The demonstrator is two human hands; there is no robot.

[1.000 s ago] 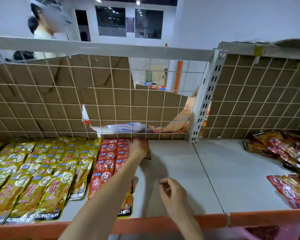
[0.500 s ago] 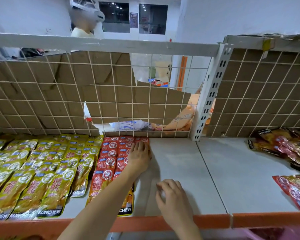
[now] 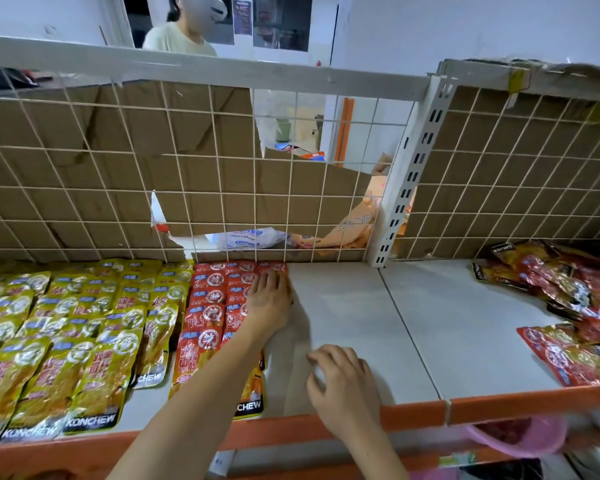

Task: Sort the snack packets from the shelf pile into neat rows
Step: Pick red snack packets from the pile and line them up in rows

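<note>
Overlapping rows of red snack packets (image 3: 208,306) lie on the grey shelf (image 3: 354,323), right of several rows of yellow packets (image 3: 77,334). My left hand (image 3: 269,303) lies flat with straight fingers on the right-hand red row, near the back. My right hand (image 3: 343,379) rests on the bare shelf near the front edge, its fingers loosely curled and holding nothing. A loose pile of red and dark packets (image 3: 568,306) sits at the far right of the shelf.
A wire grid backed with torn cardboard (image 3: 118,174) closes the shelf's back. A white slotted upright (image 3: 409,174) divides it. An orange lip (image 3: 413,415) runs along the front. A pink basket (image 3: 520,438) sits below. A person (image 3: 184,32) stands beyond the rack.
My left hand set the red packet down at the back of the row and now presses flat on it. My right hand stayed near the front edge.
</note>
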